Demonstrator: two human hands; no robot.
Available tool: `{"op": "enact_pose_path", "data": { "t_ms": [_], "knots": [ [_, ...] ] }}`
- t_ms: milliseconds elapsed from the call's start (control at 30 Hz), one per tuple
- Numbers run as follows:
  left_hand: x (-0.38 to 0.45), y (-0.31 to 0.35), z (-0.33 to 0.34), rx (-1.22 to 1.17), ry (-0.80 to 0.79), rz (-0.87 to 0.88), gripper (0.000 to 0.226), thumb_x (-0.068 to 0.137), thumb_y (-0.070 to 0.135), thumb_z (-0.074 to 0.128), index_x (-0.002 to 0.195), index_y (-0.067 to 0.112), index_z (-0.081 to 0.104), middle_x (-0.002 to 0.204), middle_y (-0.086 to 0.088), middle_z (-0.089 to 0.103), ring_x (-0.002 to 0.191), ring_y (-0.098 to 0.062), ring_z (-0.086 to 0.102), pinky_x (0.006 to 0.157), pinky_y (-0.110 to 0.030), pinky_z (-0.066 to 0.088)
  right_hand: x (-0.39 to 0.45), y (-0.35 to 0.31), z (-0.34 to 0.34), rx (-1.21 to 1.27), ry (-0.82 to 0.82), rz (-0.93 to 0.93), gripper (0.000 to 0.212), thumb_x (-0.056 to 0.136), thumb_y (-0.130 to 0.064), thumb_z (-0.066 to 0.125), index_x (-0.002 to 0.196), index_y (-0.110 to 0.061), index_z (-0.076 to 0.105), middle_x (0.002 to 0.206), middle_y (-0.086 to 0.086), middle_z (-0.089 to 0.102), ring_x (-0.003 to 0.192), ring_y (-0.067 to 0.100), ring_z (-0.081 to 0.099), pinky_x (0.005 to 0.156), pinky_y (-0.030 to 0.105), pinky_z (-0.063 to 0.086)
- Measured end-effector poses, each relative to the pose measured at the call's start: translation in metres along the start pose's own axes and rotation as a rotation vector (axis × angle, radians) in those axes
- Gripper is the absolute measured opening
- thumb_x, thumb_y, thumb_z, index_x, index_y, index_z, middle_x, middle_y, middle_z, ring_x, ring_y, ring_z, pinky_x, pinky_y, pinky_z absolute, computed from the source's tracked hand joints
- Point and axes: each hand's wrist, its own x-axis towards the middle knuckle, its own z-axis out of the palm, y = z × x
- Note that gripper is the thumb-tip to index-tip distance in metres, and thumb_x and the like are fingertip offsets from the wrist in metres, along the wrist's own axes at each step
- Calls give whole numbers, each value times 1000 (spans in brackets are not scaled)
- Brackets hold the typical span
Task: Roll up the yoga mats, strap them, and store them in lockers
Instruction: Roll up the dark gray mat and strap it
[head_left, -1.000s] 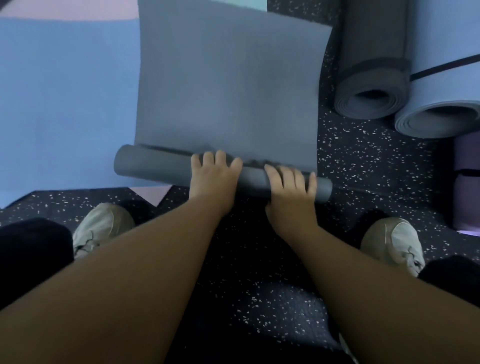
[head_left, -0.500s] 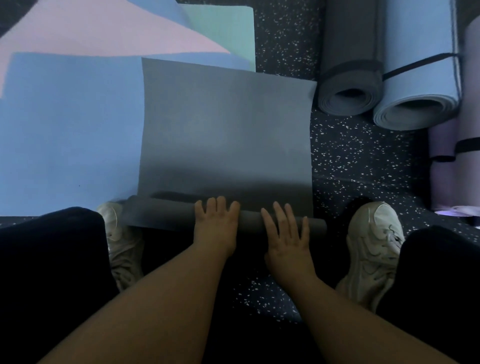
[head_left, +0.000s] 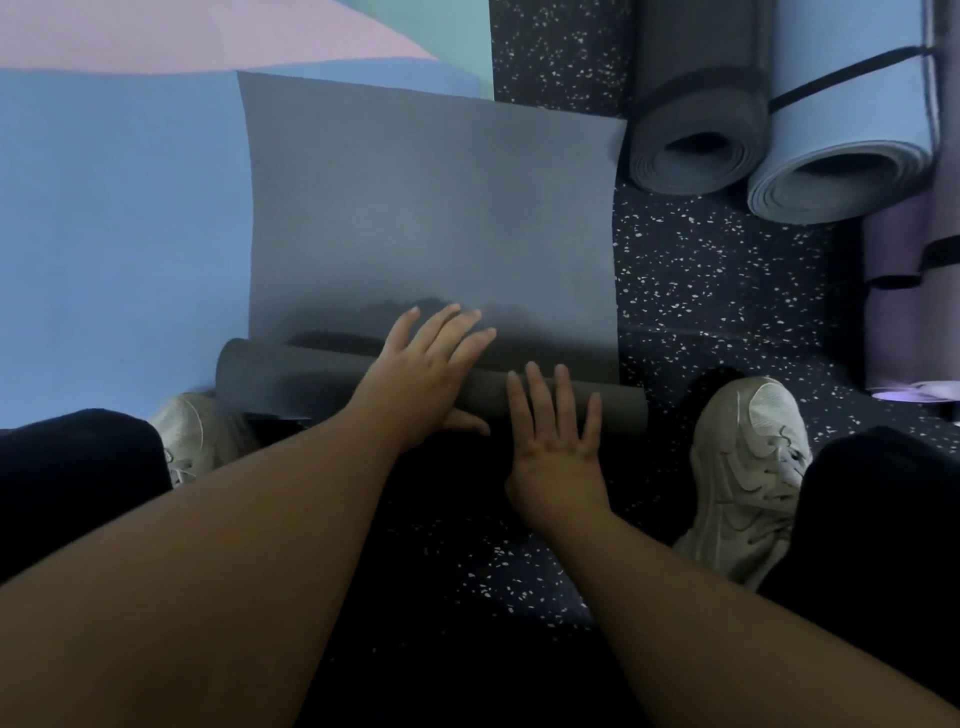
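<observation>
Altogether, one grey mat (head_left: 431, 208) is being worked and lies at the middle of the view, its near end wound into a thin roll (head_left: 291, 376) that runs from 9 o'clock to 3 o'clock just ahead of the person's knees, the flat part stretching off toward 12. Four more flat mats show behind and beside it: a blue mat (head_left: 114, 234) at 9 o'clock, partly under the grey one, a pink mat (head_left: 182, 36) at 11, a teal mat (head_left: 457, 36) at 12, and a second blue sheet (head_left: 363, 78) peeking out between the pink and the grey. Three finished rolls lie at 1 to 3 o'clock on the speckled floor (head_left: 727, 291): a dark grey rolled mat (head_left: 696, 104) with a strap round it, a pale blue rolled mat (head_left: 852, 130) touching it, also strapped, and a purple rolled mat (head_left: 909, 291) just beside them at 3. Two pale sneakers (head_left: 748, 467) flank the roll.

Two hands are in view. The left hand (head_left: 426, 369) lies over the roll with straight, spread fingers reaching onto the flat sheet, thumb tucked at the near side. The right hand (head_left: 556, 436) has straight, fanned fingers (head_left: 540, 389) pressing on the roll's near face, palm above the floor. Neither hand is curled round anything.
</observation>
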Motion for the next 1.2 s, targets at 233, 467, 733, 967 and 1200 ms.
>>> {"op": "enact_pose_path", "data": {
  "t_ms": [233,467,733,967,1200],
  "knots": [
    [3,-1,17,-27,214,-100,67,82,58,43,124,9,57,129,-13,59,123,-28,55,99,-50,35,50,10,-32,-20,-299,4,99,91,-32,55,147,-22,-26,156,9,-24,143,36,-22,111,60,-10],
    [-10,1,30,23,227,-87,70,75,41,44,139,13,38,141,-14,50,131,-31,47,105,-56,32,93,17,-40,-13,-175,44,108,81,-35,68,150,-29,-15,159,7,-16,146,32,-10,113,60,2],
    [1,5,25,47,88,-192,115,51,61,80,145,18,31,144,-16,46,135,-36,37,108,-56,13,97,20,-42,-9,-184,27,115,75,-40,72,150,-32,-15,160,6,-13,146,31,-9,113,59,3],
    [34,-5,-12,-36,-230,-222,103,80,70,52,153,26,-6,161,-3,1,148,-24,-5,115,-52,-8,87,18,-34,-6,65,20,120,49,-28,88,150,-20,24,154,17,29,141,38,26,108,64,19],
    [47,-9,-18,-25,-312,-222,112,75,74,55,152,26,-10,160,-4,-11,146,-29,-16,112,-59,-8,56,-6,-28,27,-205,84,129,70,-46,73,142,-20,-31,150,15,-28,139,39,-25,108,63,-10]
  ]
}}
